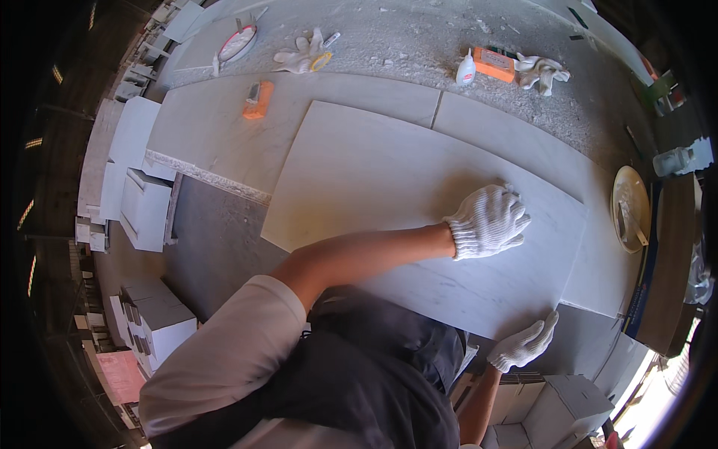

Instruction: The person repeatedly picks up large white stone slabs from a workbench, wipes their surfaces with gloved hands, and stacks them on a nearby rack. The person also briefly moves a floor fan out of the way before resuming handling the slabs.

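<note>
One slab [389,176] is already lying under the left hand [488,223], grip unclear; the right hand [523,346] is resting straight-fingered by its edge; work is apparently remaining.

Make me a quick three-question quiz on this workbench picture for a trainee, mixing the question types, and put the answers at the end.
1. True or false: the left hand and the right hand both wear white knit gloves.
2. Multiple choice: what stands just left of the orange box?
A) a red-rimmed dish
B) a white nozzle-tipped bottle
C) a marker pen
3. Short answer: which hand is at the near edge of the grey-veined top slab?

Key: 1. True. 2. B. 3. The right hand; the left is farther in, over the slab's face.
</note>
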`<state>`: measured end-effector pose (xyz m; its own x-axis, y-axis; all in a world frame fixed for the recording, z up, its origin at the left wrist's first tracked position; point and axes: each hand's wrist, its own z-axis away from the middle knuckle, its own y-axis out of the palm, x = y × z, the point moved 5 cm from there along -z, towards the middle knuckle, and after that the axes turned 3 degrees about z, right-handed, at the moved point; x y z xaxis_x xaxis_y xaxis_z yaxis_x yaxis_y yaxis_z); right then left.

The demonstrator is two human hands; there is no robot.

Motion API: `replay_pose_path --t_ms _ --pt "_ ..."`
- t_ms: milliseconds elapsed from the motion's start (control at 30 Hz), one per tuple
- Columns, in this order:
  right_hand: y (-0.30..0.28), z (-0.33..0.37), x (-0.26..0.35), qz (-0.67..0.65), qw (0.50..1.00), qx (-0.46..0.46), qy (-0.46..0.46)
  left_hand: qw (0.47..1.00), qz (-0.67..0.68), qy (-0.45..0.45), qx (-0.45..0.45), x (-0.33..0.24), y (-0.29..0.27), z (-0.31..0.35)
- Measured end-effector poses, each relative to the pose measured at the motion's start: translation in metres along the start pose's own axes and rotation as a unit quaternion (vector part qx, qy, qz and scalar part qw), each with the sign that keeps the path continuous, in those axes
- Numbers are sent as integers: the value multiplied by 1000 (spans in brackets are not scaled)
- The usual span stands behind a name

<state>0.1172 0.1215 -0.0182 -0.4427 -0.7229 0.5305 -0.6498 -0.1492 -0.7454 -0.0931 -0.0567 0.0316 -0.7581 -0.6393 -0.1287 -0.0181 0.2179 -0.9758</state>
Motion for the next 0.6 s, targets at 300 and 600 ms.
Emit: replay_pose_path --t_ms 300,600 --pt "-2 -1 1 -14 1000 1 -16 976 -16 -200 -82 71 -60 244" --pt "-5 -1 -6 -63 996 60 7 528 297 -618 -502 169 -45 485"
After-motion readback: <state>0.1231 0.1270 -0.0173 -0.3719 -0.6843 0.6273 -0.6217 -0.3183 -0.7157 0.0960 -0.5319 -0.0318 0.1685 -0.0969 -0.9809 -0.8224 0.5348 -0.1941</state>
